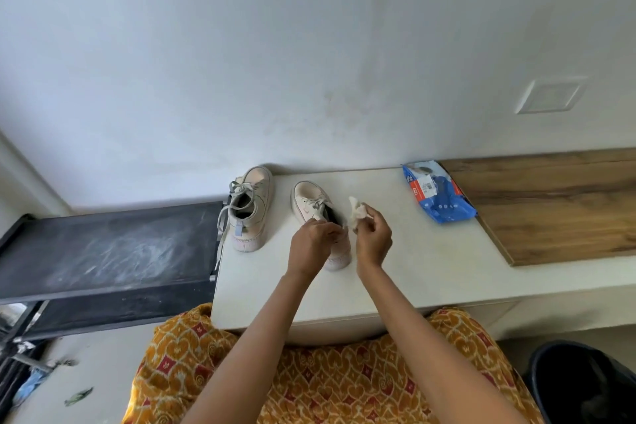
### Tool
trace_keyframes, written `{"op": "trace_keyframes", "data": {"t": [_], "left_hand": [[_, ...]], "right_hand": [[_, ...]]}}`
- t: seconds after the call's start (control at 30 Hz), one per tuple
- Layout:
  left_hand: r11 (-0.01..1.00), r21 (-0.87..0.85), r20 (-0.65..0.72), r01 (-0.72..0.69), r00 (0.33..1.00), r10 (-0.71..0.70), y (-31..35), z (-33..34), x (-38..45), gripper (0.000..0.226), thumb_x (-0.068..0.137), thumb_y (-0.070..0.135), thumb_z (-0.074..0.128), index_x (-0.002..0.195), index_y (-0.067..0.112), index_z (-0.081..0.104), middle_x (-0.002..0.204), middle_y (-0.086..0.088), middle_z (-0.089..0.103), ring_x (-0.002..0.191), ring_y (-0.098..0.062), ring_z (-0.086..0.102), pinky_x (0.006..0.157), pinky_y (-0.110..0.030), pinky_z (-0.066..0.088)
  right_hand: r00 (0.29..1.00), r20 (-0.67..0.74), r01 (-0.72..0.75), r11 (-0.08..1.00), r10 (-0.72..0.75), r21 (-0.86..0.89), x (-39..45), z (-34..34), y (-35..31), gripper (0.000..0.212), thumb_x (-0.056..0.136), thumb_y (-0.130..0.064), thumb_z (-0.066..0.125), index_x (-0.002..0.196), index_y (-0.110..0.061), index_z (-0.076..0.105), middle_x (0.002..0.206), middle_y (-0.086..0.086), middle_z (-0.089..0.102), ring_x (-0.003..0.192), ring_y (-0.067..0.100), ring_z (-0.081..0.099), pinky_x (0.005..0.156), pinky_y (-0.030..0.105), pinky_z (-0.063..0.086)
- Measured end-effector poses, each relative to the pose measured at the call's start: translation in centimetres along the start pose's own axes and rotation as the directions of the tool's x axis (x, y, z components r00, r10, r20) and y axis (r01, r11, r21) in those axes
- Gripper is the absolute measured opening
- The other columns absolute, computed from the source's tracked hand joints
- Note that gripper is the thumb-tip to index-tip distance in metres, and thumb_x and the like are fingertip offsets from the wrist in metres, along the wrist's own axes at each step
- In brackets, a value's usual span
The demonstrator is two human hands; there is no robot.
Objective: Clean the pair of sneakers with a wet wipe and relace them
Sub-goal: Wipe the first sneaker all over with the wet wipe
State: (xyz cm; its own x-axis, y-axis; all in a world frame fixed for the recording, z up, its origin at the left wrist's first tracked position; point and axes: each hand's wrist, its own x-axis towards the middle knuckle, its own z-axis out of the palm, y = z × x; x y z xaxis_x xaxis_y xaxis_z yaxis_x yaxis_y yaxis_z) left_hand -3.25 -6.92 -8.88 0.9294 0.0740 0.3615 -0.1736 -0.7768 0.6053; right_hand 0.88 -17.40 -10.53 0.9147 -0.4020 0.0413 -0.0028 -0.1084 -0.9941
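Note:
Two pale pink-white sneakers stand on the white table (430, 268), toes pointing at the wall. The left sneaker (253, 206) is at the table's left edge, its grey lace hanging loose over the side. The right sneaker (315, 206) is in the middle. My left hand (311, 246) is over that sneaker's heel opening, fingers curled at its collar. My right hand (373, 239) is just to the right of the shoe and pinches a crumpled white wet wipe (356, 212) above the table.
A blue pack of wet wipes (438, 194) lies at the back right of the table, beside a wooden board (557, 203). A dark flat stand (106, 248) adjoins the table's left side. A dark bin (585, 385) is on the floor at lower right.

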Motion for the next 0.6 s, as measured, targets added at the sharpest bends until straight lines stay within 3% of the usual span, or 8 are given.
{"op": "trace_keyframes", "data": {"t": [0.03, 0.13, 0.23, 0.33, 0.47, 0.6], "left_hand": [[1.0, -0.014, -0.003, 0.005, 1.0, -0.005, 0.1, 0.1, -0.2, 0.014, 0.078, 0.016, 0.063, 0.083, 0.018, 0.076, 0.074, -0.003, 0.069, 0.074, -0.024, 0.059, 0.06, -0.036, 0.049], [0.999, -0.023, -0.014, 0.029, 0.999, -0.029, 0.4, 0.0, -0.4, 0.014, 0.077, 0.006, 0.068, 0.084, 0.015, 0.076, 0.076, -0.006, 0.069, 0.077, -0.026, 0.06, 0.061, -0.033, 0.046], [1.0, 0.002, -0.008, 0.025, 1.0, -0.025, 0.1, 0.0, -0.4, 0.012, 0.079, 0.009, 0.068, 0.086, 0.016, 0.076, 0.078, -0.003, 0.07, 0.079, -0.024, 0.06, 0.062, -0.031, 0.043], [1.0, -0.018, -0.023, 0.024, 0.999, -0.025, -0.2, 0.2, -0.5, 0.012, 0.079, 0.011, 0.068, 0.085, 0.018, 0.075, 0.079, 0.001, 0.07, 0.079, -0.021, 0.06, 0.061, -0.024, 0.039], [1.0, -0.011, -0.017, 0.019, 1.0, -0.019, 0.0, 0.2, -0.4, 0.013, 0.078, 0.008, 0.067, 0.085, 0.017, 0.075, 0.08, -0.001, 0.07, 0.08, -0.021, 0.06, 0.062, -0.023, 0.038], [1.0, -0.017, -0.007, 0.025, 1.0, -0.025, 0.1, -0.1, -0.3, 0.014, 0.077, 0.007, 0.068, 0.085, 0.015, 0.076, 0.08, -0.004, 0.07, 0.081, -0.023, 0.06, 0.064, -0.027, 0.041]], "right_hand": [[0.999, 0.042, -0.015, 0.997, 0.018, -0.076, 0.4, -0.2, 0.5, 0.024, 0.089, -0.012, 0.056, 0.106, -0.02, 0.071, 0.106, 0.0, 0.071, 0.096, 0.021, 0.065, 0.083, 0.032, 0.052], [0.977, 0.213, 0.043, 0.954, 0.022, -0.297, 1.2, -0.2, 0.8, 0.023, 0.089, -0.017, 0.055, 0.104, -0.02, 0.072, 0.106, 0.004, 0.071, 0.097, 0.027, 0.064, 0.074, 0.027, 0.047], [0.978, 0.199, 0.118, 0.954, -0.063, -0.275, 0.2, -0.1, 0.6, 0.023, 0.089, -0.013, 0.056, 0.103, -0.018, 0.073, 0.102, 0.004, 0.073, 0.092, 0.024, 0.065, 0.068, 0.024, 0.044], [0.973, 0.172, 0.195, 0.944, -0.153, -0.267, -1.9, -1.1, 2.7, 0.022, 0.088, -0.018, 0.062, 0.108, -0.022, 0.072, 0.096, 0.003, 0.073, 0.087, 0.022, 0.064, 0.068, 0.029, 0.051], [0.979, 0.197, 0.121, 0.907, -0.043, -0.403, -0.9, -2.2, 4.5, 0.017, 0.087, -0.021, 0.061, 0.098, -0.024, 0.074, 0.091, 0.006, 0.072, 0.083, 0.022, 0.063, 0.06, 0.025, 0.043], [0.988, 0.156, 0.029, 0.961, 0.015, -0.276, 0.1, -0.3, 1.7, 0.017, 0.088, -0.021, 0.06, 0.096, -0.018, 0.075, 0.097, 0.003, 0.073, 0.086, 0.022, 0.065, 0.062, 0.023, 0.038]]}}
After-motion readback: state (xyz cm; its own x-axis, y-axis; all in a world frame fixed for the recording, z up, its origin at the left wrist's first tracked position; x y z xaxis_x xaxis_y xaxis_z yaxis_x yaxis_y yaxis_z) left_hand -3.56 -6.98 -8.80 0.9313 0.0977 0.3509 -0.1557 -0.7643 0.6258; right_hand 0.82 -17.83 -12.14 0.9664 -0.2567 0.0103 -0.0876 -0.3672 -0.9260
